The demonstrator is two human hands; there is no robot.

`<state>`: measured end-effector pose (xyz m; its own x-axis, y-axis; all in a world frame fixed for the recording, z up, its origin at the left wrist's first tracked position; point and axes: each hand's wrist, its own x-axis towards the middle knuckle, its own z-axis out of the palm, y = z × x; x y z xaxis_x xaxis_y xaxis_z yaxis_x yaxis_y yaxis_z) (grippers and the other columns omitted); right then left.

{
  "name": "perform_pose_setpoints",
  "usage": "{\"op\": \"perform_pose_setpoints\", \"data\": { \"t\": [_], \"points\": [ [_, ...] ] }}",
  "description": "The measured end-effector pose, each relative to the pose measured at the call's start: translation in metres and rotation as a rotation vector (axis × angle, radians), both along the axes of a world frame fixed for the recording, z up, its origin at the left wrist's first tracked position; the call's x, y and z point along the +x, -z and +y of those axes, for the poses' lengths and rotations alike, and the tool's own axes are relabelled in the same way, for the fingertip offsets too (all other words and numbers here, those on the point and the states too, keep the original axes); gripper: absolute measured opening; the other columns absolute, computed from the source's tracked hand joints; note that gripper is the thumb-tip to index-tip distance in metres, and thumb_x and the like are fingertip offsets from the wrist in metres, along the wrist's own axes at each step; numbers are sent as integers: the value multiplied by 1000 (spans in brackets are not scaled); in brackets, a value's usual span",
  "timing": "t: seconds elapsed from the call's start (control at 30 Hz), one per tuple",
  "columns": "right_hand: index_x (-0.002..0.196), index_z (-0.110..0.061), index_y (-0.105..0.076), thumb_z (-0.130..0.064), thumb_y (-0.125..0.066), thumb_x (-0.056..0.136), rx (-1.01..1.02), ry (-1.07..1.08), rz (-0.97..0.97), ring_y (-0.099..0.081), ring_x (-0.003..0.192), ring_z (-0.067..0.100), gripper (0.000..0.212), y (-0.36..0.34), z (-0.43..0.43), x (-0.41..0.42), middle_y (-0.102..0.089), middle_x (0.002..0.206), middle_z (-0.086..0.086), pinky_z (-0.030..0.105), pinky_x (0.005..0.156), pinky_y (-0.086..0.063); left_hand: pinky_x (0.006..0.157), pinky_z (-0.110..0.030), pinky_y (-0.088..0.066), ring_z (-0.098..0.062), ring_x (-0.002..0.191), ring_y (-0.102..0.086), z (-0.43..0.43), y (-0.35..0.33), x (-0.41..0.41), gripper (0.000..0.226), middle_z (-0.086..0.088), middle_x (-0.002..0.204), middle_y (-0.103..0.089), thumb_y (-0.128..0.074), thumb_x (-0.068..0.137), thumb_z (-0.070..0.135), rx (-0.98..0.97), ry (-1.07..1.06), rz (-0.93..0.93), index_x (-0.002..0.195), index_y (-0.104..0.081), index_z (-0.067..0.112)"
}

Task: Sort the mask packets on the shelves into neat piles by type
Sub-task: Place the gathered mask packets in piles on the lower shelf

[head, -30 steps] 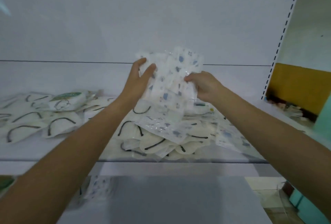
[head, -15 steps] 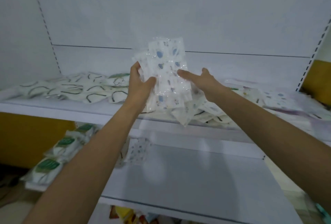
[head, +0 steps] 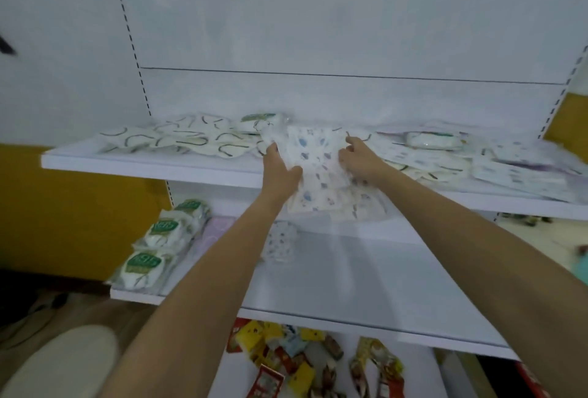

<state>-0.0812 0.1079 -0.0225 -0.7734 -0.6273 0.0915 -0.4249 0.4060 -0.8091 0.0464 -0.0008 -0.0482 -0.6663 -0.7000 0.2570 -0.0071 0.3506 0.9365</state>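
Observation:
Both hands hold a bundle of clear packets with blue-patterned masks (head: 313, 171) over the front edge of the upper shelf (head: 152, 166). My left hand (head: 280, 171) grips the bundle's left side, thumb across its front. My right hand (head: 361, 162) grips the right side with curled fingers. White masks with dark ear loops (head: 187, 141) lie spread on the shelf's left part. More patterned packets (head: 509, 168) and a green-labelled pack (head: 434, 140) lie to the right.
On the middle shelf (head: 366, 286) stand green-labelled mask packs (head: 159, 245) at the left, a pale purple packet (head: 211, 232) and one patterned packet (head: 281, 245). Colourful snack packets (head: 296, 362) fill the bottom shelf. A cream rounded object (head: 60, 362) sits lower left.
The bundle, held upright above the shelf before, has come down and tipped flat towards the shelf's front edge. The view has pulled back and dropped, showing the lower shelves.

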Motion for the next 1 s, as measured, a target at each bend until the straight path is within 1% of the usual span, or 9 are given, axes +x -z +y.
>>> {"op": "perform_pose_setpoints", "data": {
  "t": [0.07,0.13,0.2,0.37,0.47,0.63,0.77,0.87,1.0],
  "points": [
    [148,-14,-15,-16,-50,92,89,-38,69,-60,89,25,65,0,1,-4,-38,138,11,24,56,-46,107,-28,-34,-18,134,-35,-2,-2,3,76,-12,150,-23,-54,86,-1,-36,18,-42,147,-8,5],
    [148,-16,-16,-11,-54,90,162,-96,135,-56,105,27,70,3,2,-6,-37,141,13,28,63,-47,78,0,-38,4,124,-41,-3,-1,5,85,0,148,-15,-50,88,-5,-65,57,-42,148,7,14],
    [148,-16,-15,-11,-55,90,185,-132,176,-49,117,27,71,4,4,-8,-32,144,15,29,69,-47,70,1,-29,-11,135,-30,-1,0,7,85,-4,154,-11,-49,89,-5,-105,84,-52,149,6,18],
    [148,-12,-17,-32,-62,87,363,14,537,-33,132,30,78,2,13,-5,-21,150,14,37,106,-30,111,-30,-22,-21,141,-20,8,22,12,73,-7,154,-17,-50,91,4,-38,90,-78,149,-9,17],
    [141,-7,-25,-49,-55,87,473,253,655,-41,123,35,75,5,27,3,-37,137,17,40,92,-37,112,-29,-18,-20,142,-18,20,34,11,73,-5,154,-18,-49,89,1,-31,80,-12,149,-9,17],
    [133,-10,-34,-38,-49,91,436,243,633,-58,97,29,52,13,45,13,-59,112,10,31,67,-40,105,-16,-13,-16,142,-15,33,46,6,72,-4,154,-16,-48,89,-2,-44,81,51,148,-11,15],
    [141,-15,-31,-24,-58,89,202,91,272,-52,114,24,59,11,56,21,-54,129,5,34,90,-46,110,-20,-11,-15,143,-13,40,51,5,72,-2,155,-14,-48,90,-2,-43,117,61,148,-10,15],
    [141,-13,-33,-22,-57,91,-47,62,-9,-50,108,20,56,17,57,35,-46,136,7,30,85,-44,115,-24,-11,-14,143,-14,46,58,7,73,-1,155,-14,-47,89,-4,-13,169,88,148,-10,16],
    [138,-12,-36,-15,-60,89,-199,78,-11,-50,112,17,55,34,60,51,-47,133,2,29,91,-42,117,-41,-21,-12,141,-19,51,64,14,74,2,153,-18,-46,86,-10,72,176,188,147,-15,18]
  ]
}}
